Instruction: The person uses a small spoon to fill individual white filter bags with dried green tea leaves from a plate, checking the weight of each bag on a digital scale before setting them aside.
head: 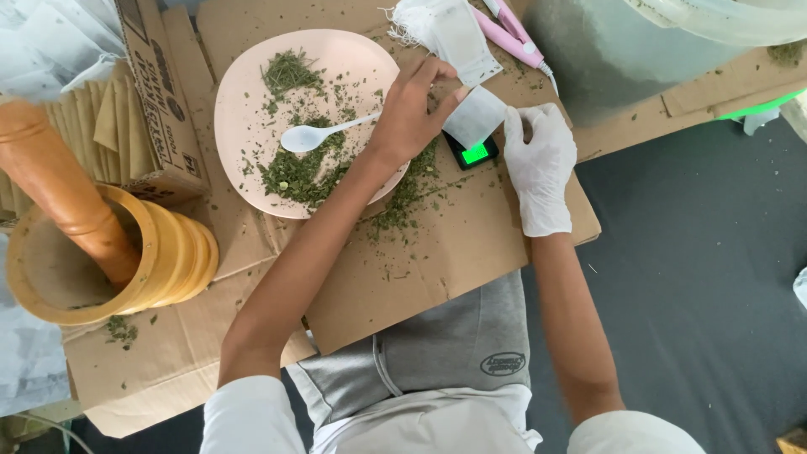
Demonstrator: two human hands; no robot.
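A small green-lit screen (476, 153) is glowing on a black pocket scale, half hidden under a white paper sachet (475, 115). A brown cardboard box (160, 92) of tan sachets is sitting at the far left, dark print showing along its side.

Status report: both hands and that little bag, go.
Left hand bare, holding white spoon over pink plate. Right hand gloved, pinching small white bag above the scale. Dried herb scattered around.
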